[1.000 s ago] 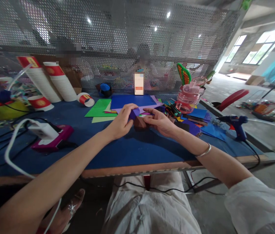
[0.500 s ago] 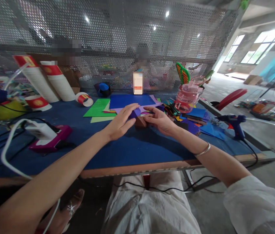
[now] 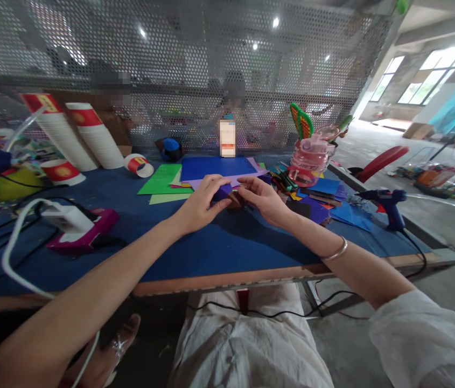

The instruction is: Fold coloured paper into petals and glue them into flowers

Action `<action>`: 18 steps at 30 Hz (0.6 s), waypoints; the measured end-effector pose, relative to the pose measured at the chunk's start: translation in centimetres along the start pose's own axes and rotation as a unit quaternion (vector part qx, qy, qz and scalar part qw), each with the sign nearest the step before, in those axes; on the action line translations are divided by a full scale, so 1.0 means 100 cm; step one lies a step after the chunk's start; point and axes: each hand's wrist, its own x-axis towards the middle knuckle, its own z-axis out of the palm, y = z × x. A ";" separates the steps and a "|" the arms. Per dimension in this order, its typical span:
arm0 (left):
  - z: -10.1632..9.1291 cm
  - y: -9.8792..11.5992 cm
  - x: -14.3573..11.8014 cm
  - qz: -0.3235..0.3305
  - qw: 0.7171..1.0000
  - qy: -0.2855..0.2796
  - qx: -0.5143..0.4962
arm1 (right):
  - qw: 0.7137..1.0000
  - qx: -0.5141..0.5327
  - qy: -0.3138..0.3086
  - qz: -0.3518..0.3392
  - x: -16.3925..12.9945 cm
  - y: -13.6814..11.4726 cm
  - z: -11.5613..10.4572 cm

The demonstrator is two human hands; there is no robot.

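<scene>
Over the middle of the table, my left hand (image 3: 200, 209) curls round a small dark purple piece (image 3: 222, 192) that looks like folded paper. A brown folded piece (image 3: 235, 201) adjoins it, between the two hands; whether they are joined cannot be made out. The fingers of my right hand (image 3: 266, 201) are pinched at the right side of the brown piece, partly hiding it. Just behind the hands lies a stack of coloured sheets, with a lilac sheet (image 3: 233, 179) and a dark blue sheet (image 3: 215, 167) on top.
Paper cup stacks (image 3: 98, 134) and a purple power strip (image 3: 90, 234) stand left. A phone (image 3: 228, 139) leans upright against the mesh panel. Rightward are a pink jug (image 3: 310, 161), blue paper scraps (image 3: 350, 215) and a glue gun (image 3: 392, 207) near the table's edge.
The brown piece has turned and now shows more of its upper side between my hands. My left fingers have lowered a little round the purple piece; both arms stay nearly in place.
</scene>
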 end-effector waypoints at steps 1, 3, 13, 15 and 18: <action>0.000 0.000 0.000 -0.006 1.000 0.004 0.005 | 1.000 -0.012 0.002 -0.001 0.000 0.002 0.001; 0.001 -0.002 0.000 -0.016 1.000 0.014 0.014 | 0.999 -0.037 -0.005 -0.005 -0.001 0.005 0.002; -0.002 -0.008 0.001 -0.029 0.998 0.049 0.008 | 0.932 -0.304 -0.006 -0.199 -0.003 0.010 -0.001; -0.003 -0.008 0.001 -0.032 0.998 0.051 0.007 | 0.929 -0.311 -0.015 -0.199 -0.004 0.008 -0.002; -0.003 -0.008 0.001 -0.040 0.998 0.051 0.002 | 0.932 -0.306 -0.030 -0.191 -0.003 0.008 -0.004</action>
